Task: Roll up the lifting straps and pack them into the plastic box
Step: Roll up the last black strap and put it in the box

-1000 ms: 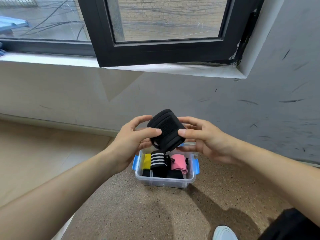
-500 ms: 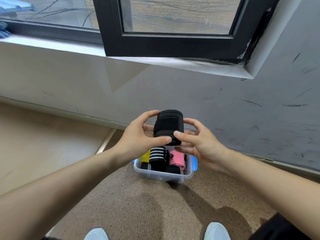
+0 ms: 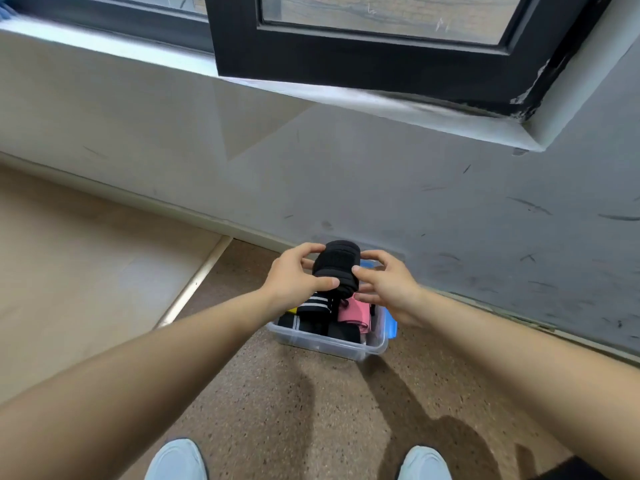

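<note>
- Holding the black roll [image 3: 337, 268] over the 12 o'clock end of the plastic box [image 3: 322, 342]. Cannot tell if it is touching the straps below.
- Left hand [image 3: 294, 278] gripping the roll from 9 o'clock, thumb across the front. Right hand [image 3: 388, 285] gripping from 3 o'clock, thumb on it, fingers curled behind.
- Risking a shoved box: looking light and sitting loose on the floor [image 3: 311, 410], so pushing down off-centre is likely sliding or tipping it toward the wall at 12 o'clock.
- Risking a bad fit: box looking crowded already, so forcing the roll in is possibly popping out the pink strap [image 3: 353, 313] or leaving the load above the rim.
- Risking unrolling: letting go before wedging is probably freeing the tail, webbing looking springy.
- Standing at 6 o'clock in pale shoes [image 3: 176, 460], smooth and rounded.
- Looking down at brown, speckled, gritty flooring.
- Showing a clear, thin-walled, rectangular box with a blue latch [image 3: 390, 327] at 3 o'clock.
- Packing soft rolled webbing: striped strap [image 3: 317, 303] black with white bands, pink one smooth, yellow strap [image 3: 292, 310] barely showing at 9 o'clock.
- Showing a thick, ribbed, matte cylinder for the held roll.
- Facing a grey scuffed wall [image 3: 450, 209] and a black window frame [image 3: 381, 67] at 12 o'clock.
</note>
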